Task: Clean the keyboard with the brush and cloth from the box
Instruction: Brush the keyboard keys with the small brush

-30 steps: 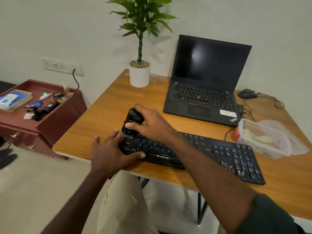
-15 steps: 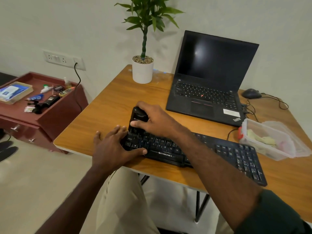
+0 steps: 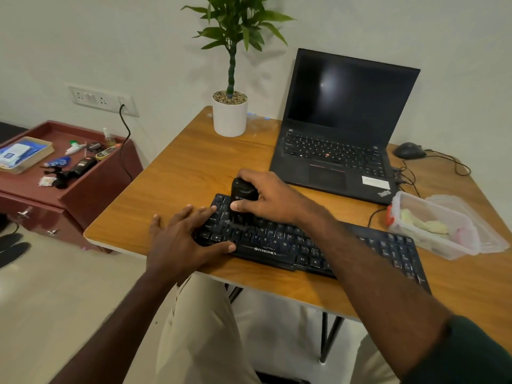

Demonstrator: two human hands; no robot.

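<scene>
At the left end of the keyboard (image 3: pixel 313 242), we grip the black brush (image 3: pixel 243 194) in our right hand (image 3: pixel 273 199), fingers wrapped over its top and thumb on its near face, so the bristle end, blurred, bears down among the keys. Our left hand (image 3: pixel 182 239) lies flat, fingers straight, on the keyboard's left edge, apparently to stop it sliding. The brush stands roughly upright, head down. The keyboard's long axis runs left to right along the table (image 3: pixel 180 173), slanting nearer on the right. The cloth (image 3: pixel 426 224) sits in the box (image 3: pixel 437 249).
</scene>
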